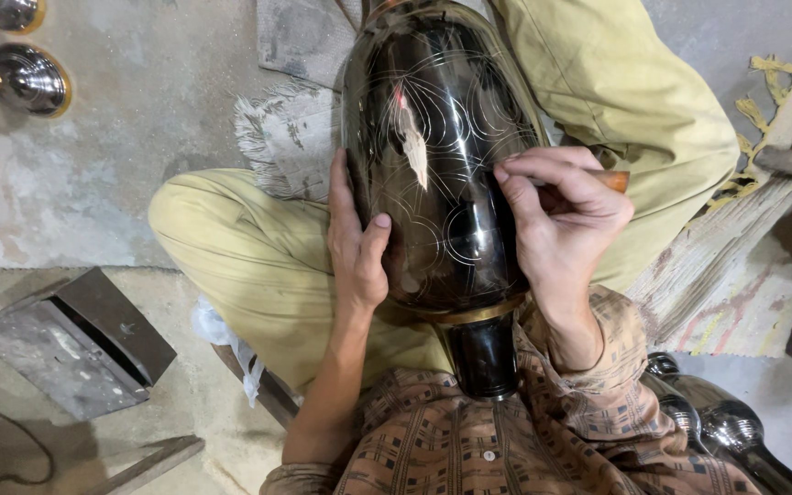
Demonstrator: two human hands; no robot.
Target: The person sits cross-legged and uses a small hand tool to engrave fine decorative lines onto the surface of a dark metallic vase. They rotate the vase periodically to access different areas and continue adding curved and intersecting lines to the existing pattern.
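While the person sits cross-legged on the floor, a big dark vase (437,174) lies across the lap, its narrow neck pointing back toward the patterned shirt and its broad belly resting against the yellow-green trousers (258,257). The left hand (357,243) lies flat along the vase's flank, fingers spread along the curve and thumb pressed onto the glossy face, steadying rather than gripping. The right hand (566,220) is curled tight around a wooden-handled tool (614,180), pinching it near the surface (the tip itself is hidden under the fingers, so I cannot tell just where it meets the metal).

Judging by the sheen and the fine scribed arcs and leaf shapes, the vase looks like rigid coated metal: stiff, probably fairly weighty, and slick under a bare palm. Its dark finish seems easy to mar, so the safest hold looks to be a broad open palm on the belly, or a firm grasp around the neck just past the brass-coloured band (474,314). Shiny metal pieces (29,78) stand well apart on the concrete, and a metal box (80,339) lies nearby.
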